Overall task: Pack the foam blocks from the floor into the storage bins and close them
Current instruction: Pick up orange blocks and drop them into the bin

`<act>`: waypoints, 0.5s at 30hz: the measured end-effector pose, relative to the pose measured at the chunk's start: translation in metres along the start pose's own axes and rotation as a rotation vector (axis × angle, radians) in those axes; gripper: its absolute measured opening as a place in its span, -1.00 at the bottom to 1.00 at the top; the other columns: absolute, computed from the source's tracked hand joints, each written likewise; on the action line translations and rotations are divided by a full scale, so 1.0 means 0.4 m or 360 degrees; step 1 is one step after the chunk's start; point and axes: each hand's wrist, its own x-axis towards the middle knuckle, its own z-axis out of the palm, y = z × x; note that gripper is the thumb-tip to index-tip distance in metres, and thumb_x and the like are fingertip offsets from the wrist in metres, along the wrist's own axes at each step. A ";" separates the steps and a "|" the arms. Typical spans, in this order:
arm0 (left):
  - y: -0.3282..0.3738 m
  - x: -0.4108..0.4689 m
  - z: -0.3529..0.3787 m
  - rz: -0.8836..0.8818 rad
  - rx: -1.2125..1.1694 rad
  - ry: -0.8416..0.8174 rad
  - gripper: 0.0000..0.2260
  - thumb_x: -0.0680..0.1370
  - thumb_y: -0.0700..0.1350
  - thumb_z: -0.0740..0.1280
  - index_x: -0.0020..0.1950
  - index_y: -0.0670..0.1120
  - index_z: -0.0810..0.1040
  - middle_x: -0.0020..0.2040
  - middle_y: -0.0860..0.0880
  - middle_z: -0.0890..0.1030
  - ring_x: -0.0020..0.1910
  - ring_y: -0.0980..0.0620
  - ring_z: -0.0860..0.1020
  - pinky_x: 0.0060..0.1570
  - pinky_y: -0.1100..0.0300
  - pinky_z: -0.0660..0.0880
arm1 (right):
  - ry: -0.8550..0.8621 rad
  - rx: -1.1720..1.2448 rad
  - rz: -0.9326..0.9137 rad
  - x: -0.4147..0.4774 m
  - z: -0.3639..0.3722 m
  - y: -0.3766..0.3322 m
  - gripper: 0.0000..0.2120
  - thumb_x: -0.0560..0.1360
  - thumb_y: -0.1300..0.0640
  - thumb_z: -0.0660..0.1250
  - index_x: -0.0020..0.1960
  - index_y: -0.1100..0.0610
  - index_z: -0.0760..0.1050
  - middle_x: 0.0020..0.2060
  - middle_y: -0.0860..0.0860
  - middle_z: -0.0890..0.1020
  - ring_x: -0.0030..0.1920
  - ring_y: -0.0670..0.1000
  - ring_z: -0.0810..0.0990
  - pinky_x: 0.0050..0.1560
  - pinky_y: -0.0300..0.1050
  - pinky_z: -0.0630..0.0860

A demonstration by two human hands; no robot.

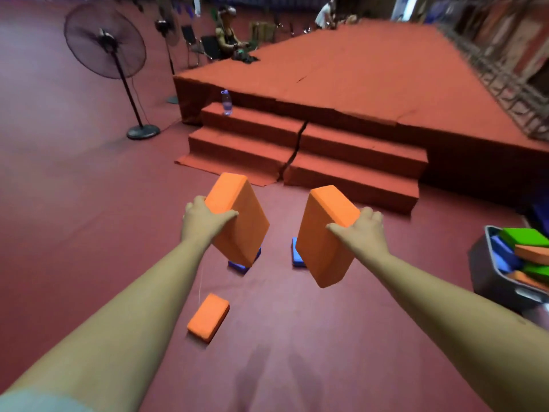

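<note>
outside bin [490, 272]: 3 orange blocks [240, 221] [320, 242] [208, 318], 2 blue blocks [239, 266] [297, 258]

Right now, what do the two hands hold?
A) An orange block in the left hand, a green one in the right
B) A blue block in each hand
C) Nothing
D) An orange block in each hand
D: the left hand grips an orange block and the right hand grips a second orange block.
</note>
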 end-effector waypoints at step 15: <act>0.118 -0.056 0.006 0.0663 0.0169 -0.0498 -0.29 0.30 0.23 0.54 0.27 -0.16 0.44 0.18 -0.24 0.49 0.16 -0.26 0.50 0.15 -0.11 0.49 | 0.0659 -0.0080 0.0521 -0.328 -0.169 0.049 -0.23 0.33 -0.20 0.48 0.32 0.27 0.33 0.24 0.22 0.41 0.27 0.26 0.44 0.26 0.07 0.38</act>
